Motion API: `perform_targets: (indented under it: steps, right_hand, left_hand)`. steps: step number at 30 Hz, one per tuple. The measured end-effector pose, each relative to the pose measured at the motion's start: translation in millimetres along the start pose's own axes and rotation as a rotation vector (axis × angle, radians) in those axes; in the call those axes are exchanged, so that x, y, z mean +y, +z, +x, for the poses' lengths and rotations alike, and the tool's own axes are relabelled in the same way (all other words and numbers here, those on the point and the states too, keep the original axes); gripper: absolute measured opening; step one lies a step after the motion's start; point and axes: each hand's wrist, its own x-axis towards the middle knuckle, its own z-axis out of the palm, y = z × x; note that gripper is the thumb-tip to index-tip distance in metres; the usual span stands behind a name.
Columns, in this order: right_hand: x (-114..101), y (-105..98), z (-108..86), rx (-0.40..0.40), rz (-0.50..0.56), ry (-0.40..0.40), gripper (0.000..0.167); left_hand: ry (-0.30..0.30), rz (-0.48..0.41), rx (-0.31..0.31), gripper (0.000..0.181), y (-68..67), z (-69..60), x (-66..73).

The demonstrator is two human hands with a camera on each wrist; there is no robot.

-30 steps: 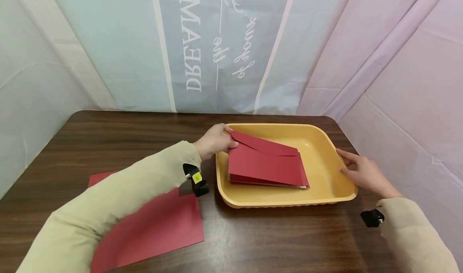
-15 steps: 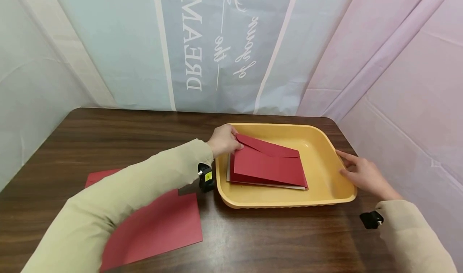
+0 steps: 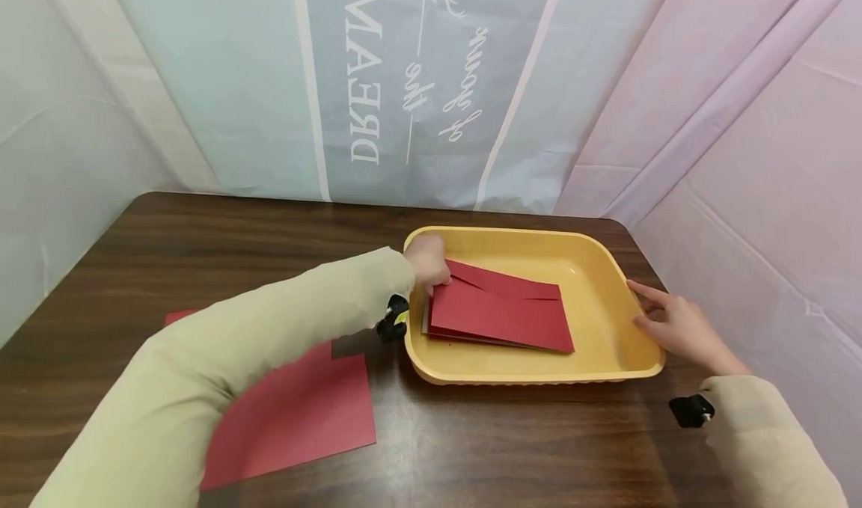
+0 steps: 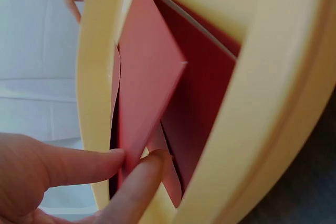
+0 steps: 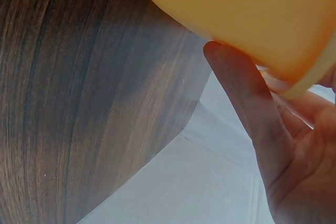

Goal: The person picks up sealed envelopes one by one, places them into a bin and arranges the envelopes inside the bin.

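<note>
In the head view a yellow plastic basin (image 3: 592, 298) holds a small pile of red envelopes. My left hand (image 3: 427, 259) reaches over the basin's left side. Its thumb and a finger (image 4: 144, 177) pinch one edge of the top red envelope (image 3: 501, 317), which leans over the others in the left wrist view. Under it lie more red envelopes (image 4: 194, 87) and a pale sheet edge. My right hand (image 3: 683, 332) holds the basin's right rim, thumb and fingers on the two sides of it; some of its fingers are hidden in the right wrist view.
Large red sheets (image 3: 303, 418) lie on the dark wooden table (image 3: 458, 441) at the left, partly under my left sleeve. A printed cloth (image 3: 269, 119) hangs behind the table, and pale cloth walls stand on both sides.
My left hand has moved right and slightly down, with the pinched envelope. The envelope now sits a little lower over the pile. My right hand has stayed at the rim.
</note>
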Motion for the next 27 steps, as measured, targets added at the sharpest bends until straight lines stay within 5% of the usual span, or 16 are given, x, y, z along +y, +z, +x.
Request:
perform_targets:
  steps: [6,11,15,23,27]
  right_hand:
    - [0,0,0.0,0.01,0.002,-0.008,0.058]
    - [1,1,-0.4,0.012,-0.003,-0.006,0.058]
    - [1,2,-0.9,0.005,-0.002,-0.001,0.058]
    - [-1,1,-1.8,0.001,0.005,-0.004,0.059]
    - [-1,1,-1.9,0.005,-0.001,-0.007,0.059]
  left_hand:
    - [-0.041,0.173,-0.088,0.016,-2.4,7.4,7.2]
    - [-0.068,0.171,-0.137,0.013,1.6,14.0,10.8]
    - [-0.071,0.166,-0.142,0.011,6.2,16.3,11.0]
    - [0.004,0.376,-0.155,0.021,4.8,10.3,12.9]
    - [-0.019,0.347,-0.149,0.013,4.1,8.9,11.9]
